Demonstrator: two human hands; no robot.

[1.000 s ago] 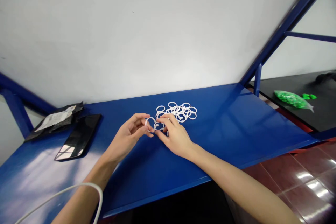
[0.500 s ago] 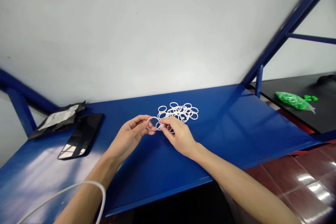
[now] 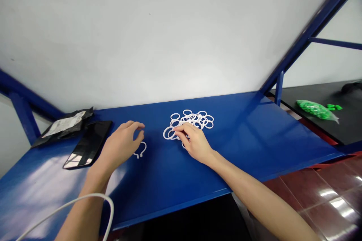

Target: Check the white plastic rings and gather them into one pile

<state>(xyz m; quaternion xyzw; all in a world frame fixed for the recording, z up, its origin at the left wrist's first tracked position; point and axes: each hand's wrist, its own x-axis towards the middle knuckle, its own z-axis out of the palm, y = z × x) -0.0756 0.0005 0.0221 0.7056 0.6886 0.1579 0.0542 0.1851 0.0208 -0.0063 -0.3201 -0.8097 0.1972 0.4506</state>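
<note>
A pile of white plastic rings (image 3: 202, 122) lies on the blue table (image 3: 237, 139). My right hand (image 3: 195, 141) is at the near side of this pile, thumb and fingertips pinched on a white ring (image 3: 168, 134) at its left edge. My left hand (image 3: 123, 141) hovers to the left, thumb and fingers apart with nothing between them. Just below its fingertips is a single white ring (image 3: 145, 147), unfastened, with a gap between two small knobbed ends. My left hand covers part of that ring.
A black phone (image 3: 89, 145) and a black plastic parcel (image 3: 63, 126) lie on the left. A white cable (image 3: 85, 196) crosses in front of my left forearm. Blue frame bars (image 3: 307, 32) rise at the right, beyond which a bag of green pieces (image 3: 315, 109) rests on a black surface.
My left hand has let go of a white ring and moved left, away from the pile. That ring now sits apart below it. My right hand stays by the pile, almost unmoved.
</note>
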